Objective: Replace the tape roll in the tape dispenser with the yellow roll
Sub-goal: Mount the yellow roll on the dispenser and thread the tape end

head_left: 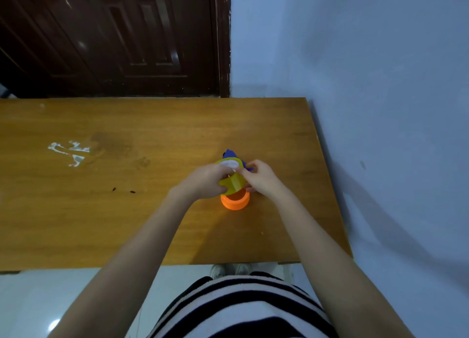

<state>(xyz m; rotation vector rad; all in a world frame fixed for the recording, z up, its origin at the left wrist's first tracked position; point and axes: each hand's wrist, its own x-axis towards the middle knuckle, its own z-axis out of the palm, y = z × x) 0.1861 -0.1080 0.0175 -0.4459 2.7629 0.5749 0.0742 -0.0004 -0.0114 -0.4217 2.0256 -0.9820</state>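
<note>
Hands meet over the right part of the brown wooden table (127, 210), both working on the same small cluster of things. The left hand (203, 181) curls its fingers round the yellow roll of tape (232, 184), which is held just above the table surface and tilted, its pale core facing up and away. The right hand (260, 177) pinches at the roll's far right edge, where the blue plastic tape dispenser (232, 153) pokes out behind the roll; how much of the dispenser the fingers hold cannot be told. Just near of the hands, an orange roll of tape (235, 202) lies flat on the table, partly hidden beneath the yellow one. White smears (68, 153) mark the table well to the left.
</note>
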